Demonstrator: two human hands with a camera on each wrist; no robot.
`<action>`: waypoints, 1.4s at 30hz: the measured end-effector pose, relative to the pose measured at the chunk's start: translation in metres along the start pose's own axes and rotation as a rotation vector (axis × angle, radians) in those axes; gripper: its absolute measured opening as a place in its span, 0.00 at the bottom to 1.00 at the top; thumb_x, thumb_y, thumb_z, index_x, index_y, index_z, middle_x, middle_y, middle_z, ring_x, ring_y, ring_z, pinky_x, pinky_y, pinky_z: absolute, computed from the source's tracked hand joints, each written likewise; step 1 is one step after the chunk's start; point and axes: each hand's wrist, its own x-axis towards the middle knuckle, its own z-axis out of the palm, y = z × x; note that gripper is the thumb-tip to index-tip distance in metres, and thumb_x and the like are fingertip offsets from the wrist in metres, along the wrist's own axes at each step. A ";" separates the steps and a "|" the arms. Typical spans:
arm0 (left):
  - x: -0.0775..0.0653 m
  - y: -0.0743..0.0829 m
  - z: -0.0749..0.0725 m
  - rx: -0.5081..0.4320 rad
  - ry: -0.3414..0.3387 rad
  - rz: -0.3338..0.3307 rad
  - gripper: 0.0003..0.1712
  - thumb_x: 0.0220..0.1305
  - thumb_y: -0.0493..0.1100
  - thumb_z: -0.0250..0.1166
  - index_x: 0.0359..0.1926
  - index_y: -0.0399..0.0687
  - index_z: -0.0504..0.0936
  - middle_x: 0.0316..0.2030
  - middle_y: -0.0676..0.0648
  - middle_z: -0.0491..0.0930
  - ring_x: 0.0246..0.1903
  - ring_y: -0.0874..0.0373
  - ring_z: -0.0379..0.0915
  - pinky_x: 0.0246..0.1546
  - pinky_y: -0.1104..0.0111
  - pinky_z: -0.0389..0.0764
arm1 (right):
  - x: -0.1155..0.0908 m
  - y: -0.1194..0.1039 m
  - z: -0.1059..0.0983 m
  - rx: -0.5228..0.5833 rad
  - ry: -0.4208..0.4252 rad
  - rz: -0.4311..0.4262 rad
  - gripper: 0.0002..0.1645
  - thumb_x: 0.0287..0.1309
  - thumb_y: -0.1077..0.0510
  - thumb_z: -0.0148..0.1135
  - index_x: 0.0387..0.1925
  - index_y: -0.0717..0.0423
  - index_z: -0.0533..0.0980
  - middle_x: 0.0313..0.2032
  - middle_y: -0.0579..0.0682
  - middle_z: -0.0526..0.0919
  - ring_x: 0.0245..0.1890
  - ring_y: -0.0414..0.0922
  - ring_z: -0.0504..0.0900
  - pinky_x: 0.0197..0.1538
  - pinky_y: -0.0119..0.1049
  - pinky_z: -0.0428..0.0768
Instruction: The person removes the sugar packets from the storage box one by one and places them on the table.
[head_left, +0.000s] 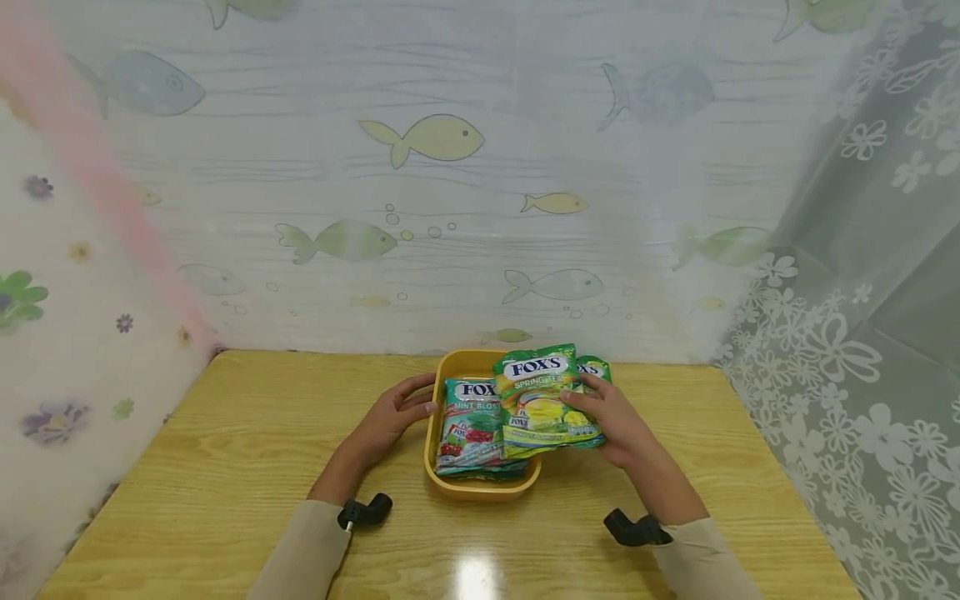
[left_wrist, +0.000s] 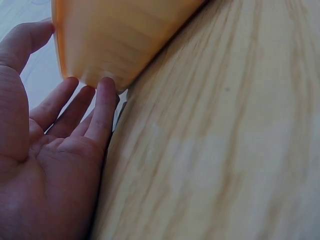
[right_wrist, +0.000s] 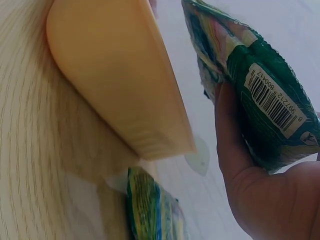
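Bin (head_left: pixel 480 493): smooth yellow, round-cornered; glossy mint packet (head_left: pixel 463 437) lies inside. Tea packet (head_left: pixel 534 417): crinkled, green, raised at the bin's right side. Left hand (head_left: pixel 388 421): fingers extended, touches the bin's left wall. Right hand (head_left: pixel 617 423): grips the tea packet. Second packet (head_left: pixel 596 367): green, right of the bin, partly hidden by the held one. Tabletop (head_left: pixel 225 475): wood-grained.

beige sleeves (head_left: pixel 303 550), black wrist cameras (head_left: pixel 366 511)

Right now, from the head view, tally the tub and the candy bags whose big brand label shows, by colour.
Yellow tub: 1
Green: 2, the front bag in the right hand and the back bag behind it
Teal bag: 1, with edges beneath too hidden to count
Total: 4
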 end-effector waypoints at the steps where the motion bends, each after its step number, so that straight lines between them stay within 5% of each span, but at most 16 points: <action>1: 0.000 0.000 0.000 0.002 -0.001 0.000 0.33 0.80 0.46 0.64 0.80 0.53 0.66 0.78 0.44 0.66 0.78 0.47 0.62 0.72 0.58 0.73 | 0.000 0.000 -0.002 -0.001 0.004 -0.001 0.43 0.79 0.56 0.58 0.83 0.61 0.48 0.51 0.51 0.85 0.45 0.44 0.90 0.48 0.40 0.90; 42: -0.001 0.001 0.000 0.001 0.004 -0.002 0.33 0.79 0.46 0.65 0.79 0.53 0.66 0.78 0.45 0.66 0.77 0.48 0.62 0.72 0.57 0.73 | -0.009 0.001 -0.067 0.060 0.052 -0.021 0.42 0.82 0.57 0.53 0.84 0.64 0.45 0.44 0.45 0.88 0.42 0.41 0.91 0.44 0.35 0.90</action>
